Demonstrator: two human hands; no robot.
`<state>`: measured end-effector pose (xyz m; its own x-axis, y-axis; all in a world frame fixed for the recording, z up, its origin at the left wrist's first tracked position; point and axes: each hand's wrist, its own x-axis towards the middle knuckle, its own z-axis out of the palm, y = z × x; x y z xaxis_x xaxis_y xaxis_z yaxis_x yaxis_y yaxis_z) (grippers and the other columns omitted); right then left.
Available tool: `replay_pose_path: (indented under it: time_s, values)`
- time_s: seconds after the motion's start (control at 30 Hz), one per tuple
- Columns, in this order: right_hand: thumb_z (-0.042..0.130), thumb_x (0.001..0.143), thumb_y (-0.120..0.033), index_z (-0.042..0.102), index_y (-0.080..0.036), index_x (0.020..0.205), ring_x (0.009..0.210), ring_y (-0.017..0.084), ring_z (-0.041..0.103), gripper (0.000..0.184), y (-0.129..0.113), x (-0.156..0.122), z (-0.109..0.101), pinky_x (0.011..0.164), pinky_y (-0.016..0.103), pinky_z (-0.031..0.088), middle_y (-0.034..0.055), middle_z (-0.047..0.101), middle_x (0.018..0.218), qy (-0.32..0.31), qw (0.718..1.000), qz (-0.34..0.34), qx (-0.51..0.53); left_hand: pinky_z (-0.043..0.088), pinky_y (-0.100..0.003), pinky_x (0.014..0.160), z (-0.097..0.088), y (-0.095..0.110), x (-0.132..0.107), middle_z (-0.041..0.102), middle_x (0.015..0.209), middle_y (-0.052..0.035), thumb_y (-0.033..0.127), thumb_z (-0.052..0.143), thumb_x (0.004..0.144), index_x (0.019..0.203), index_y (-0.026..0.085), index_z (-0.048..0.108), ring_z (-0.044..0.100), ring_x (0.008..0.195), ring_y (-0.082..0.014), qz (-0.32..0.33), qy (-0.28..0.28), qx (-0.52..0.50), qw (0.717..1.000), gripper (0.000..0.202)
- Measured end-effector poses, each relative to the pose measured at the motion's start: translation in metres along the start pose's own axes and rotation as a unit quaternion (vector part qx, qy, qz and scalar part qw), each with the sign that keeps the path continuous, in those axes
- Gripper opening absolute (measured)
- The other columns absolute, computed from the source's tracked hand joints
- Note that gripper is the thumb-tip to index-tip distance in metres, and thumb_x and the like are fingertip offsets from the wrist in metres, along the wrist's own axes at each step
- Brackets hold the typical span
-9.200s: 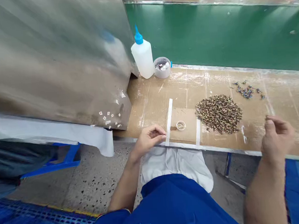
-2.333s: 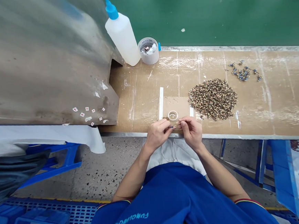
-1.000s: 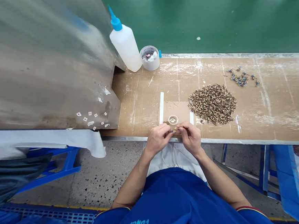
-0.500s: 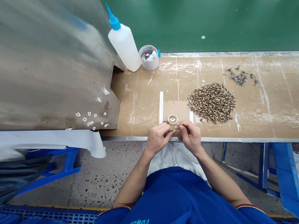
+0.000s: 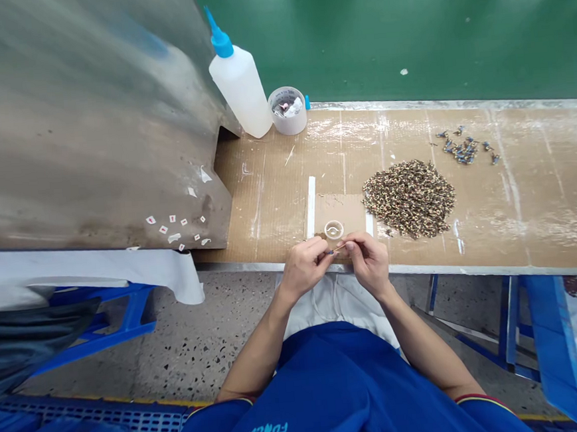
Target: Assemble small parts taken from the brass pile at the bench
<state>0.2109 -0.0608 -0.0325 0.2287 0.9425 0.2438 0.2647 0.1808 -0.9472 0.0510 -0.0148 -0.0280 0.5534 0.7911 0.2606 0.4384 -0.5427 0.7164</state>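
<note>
My left hand is closed at the table's front edge, pinching a tiny dark bluish piece between thumb and finger. Close beside it, my right hand pinches a thin, light-coloured stick whose tip meets the tiny piece. Just beyond my fingertips lies a small round clear dish on a cardboard square. To the right of that square is a heap of small brown and brass-coloured parts. Farther right lie several loose blue-and-brass pieces.
A white bottle with a blue nozzle stands at the back left beside a tape roll holding scraps. A metal housing bounds the left side. Behind the cardboard-covered table runs a green belt.
A pale speck on the green belt has shifted slightly right. Both hands keep nearly the same place and hold, with only a slight shift of the right hand.
</note>
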Motion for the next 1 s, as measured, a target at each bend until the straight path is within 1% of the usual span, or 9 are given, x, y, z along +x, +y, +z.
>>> replay_pose_path:
  time_s: [0.1, 0.17, 0.3, 0.53, 0.63, 0.77, 0.83, 0.93, 1.0]
  values:
    - [0.055, 0.098, -0.043, 0.066, -0.023, 0.09, 0.056, 0.014, 0.061, 0.024, 0.0006, 0.0008, 0.0002, 0.052, 0.026, 0.05, 0.0025, 0.071, 0.076, 0.028, 0.998, 0.037, 0.035, 0.031, -0.025, 0.053, 0.0001, 0.0004, 0.0001, 0.046, 0.06, 0.0033, 0.026, 0.055, 0.097, 0.066, 0.018, 0.048, 0.042, 0.053, -0.0108, -0.01, -0.003, -0.009, 1.0, 0.033]
    - [0.057, 0.097, -0.044, 0.065, -0.023, 0.092, 0.056, 0.014, 0.061, 0.024, 0.0004, 0.0017, 0.0003, 0.05, 0.026, 0.049, 0.0027, 0.072, 0.078, 0.05, 0.995, 0.056, 0.063, 0.031, -0.025, 0.053, 0.0002, 0.0008, 0.0, 0.046, 0.06, 0.0033, 0.025, 0.056, 0.096, 0.065, 0.018, 0.046, 0.041, 0.053, -0.0107, -0.013, -0.003, -0.014, 1.0, 0.034]
    - [0.059, 0.096, -0.046, 0.064, -0.022, 0.092, 0.055, 0.013, 0.062, 0.024, -0.0004, 0.0034, 0.0005, 0.049, 0.026, 0.049, 0.0027, 0.073, 0.079, 0.077, 0.99, 0.074, 0.09, 0.031, -0.025, 0.053, 0.0007, 0.0012, -0.0005, 0.046, 0.06, 0.0032, 0.025, 0.055, 0.096, 0.064, 0.018, 0.044, 0.042, 0.053, -0.011, -0.018, 0.001, -0.014, 1.0, 0.034]
    - [0.057, 0.096, -0.048, 0.064, -0.023, 0.093, 0.056, 0.014, 0.061, 0.027, -0.0004, 0.0035, 0.0008, 0.05, 0.027, 0.051, 0.0042, 0.073, 0.081, 0.067, 0.992, 0.079, 0.072, 0.03, -0.025, 0.053, 0.0004, 0.0017, -0.0001, 0.046, 0.058, 0.0028, 0.027, 0.054, 0.097, 0.063, 0.019, 0.044, 0.043, 0.053, -0.0113, -0.016, 0.004, -0.013, 1.0, 0.036]
    - [0.057, 0.096, -0.047, 0.065, -0.023, 0.094, 0.056, 0.014, 0.06, 0.026, -0.0001, 0.0037, 0.0011, 0.05, 0.028, 0.051, 0.0048, 0.074, 0.083, 0.071, 0.992, 0.08, 0.067, 0.031, -0.025, 0.053, 0.0007, 0.0015, -0.0003, 0.046, 0.059, 0.0028, 0.027, 0.054, 0.096, 0.063, 0.019, 0.044, 0.043, 0.053, -0.0112, -0.021, -0.001, -0.011, 1.0, 0.036]
    - [0.055, 0.097, -0.043, 0.068, -0.023, 0.096, 0.059, 0.015, 0.062, 0.024, 0.0006, 0.0051, 0.0014, 0.052, 0.029, 0.052, 0.0059, 0.073, 0.088, 0.056, 0.995, 0.069, 0.046, 0.032, -0.025, 0.055, 0.0009, 0.0014, -0.0005, 0.048, 0.06, 0.0027, 0.024, 0.057, 0.095, 0.064, 0.018, 0.045, 0.044, 0.055, -0.0113, -0.023, -0.006, -0.009, 1.0, 0.034]
    - [0.056, 0.097, -0.039, 0.07, -0.023, 0.095, 0.067, 0.016, 0.064, 0.022, 0.0009, 0.0063, 0.0014, 0.056, 0.03, 0.053, 0.0067, 0.071, 0.092, 0.05, 0.997, 0.048, 0.021, 0.033, -0.025, 0.056, 0.0006, 0.0016, -0.0003, 0.048, 0.061, 0.0028, 0.024, 0.057, 0.095, 0.064, 0.018, 0.045, 0.044, 0.055, -0.0113, -0.022, -0.007, -0.01, 1.0, 0.033]
    - [0.058, 0.096, -0.032, 0.072, -0.023, 0.094, 0.085, 0.019, 0.066, 0.017, 0.0008, 0.008, 0.002, 0.065, 0.031, 0.055, 0.0072, 0.068, 0.095, 0.056, 0.998, 0.003, -0.03, 0.033, -0.025, 0.055, -0.0004, 0.002, 0.0002, 0.048, 0.06, 0.0031, 0.024, 0.056, 0.095, 0.065, 0.018, 0.046, 0.043, 0.054, -0.0111, -0.016, -0.003, -0.018, 1.0, 0.033]
    - [0.057, 0.096, -0.029, 0.072, -0.024, 0.095, 0.09, 0.02, 0.065, 0.016, 0.0002, 0.0089, 0.0029, 0.068, 0.032, 0.055, 0.0072, 0.066, 0.095, 0.051, 0.997, -0.015, -0.063, 0.033, -0.025, 0.055, -0.0008, 0.0022, 0.0004, 0.048, 0.061, 0.003, 0.024, 0.055, 0.096, 0.065, 0.018, 0.046, 0.043, 0.054, -0.0111, -0.015, -0.004, -0.021, 1.0, 0.032]
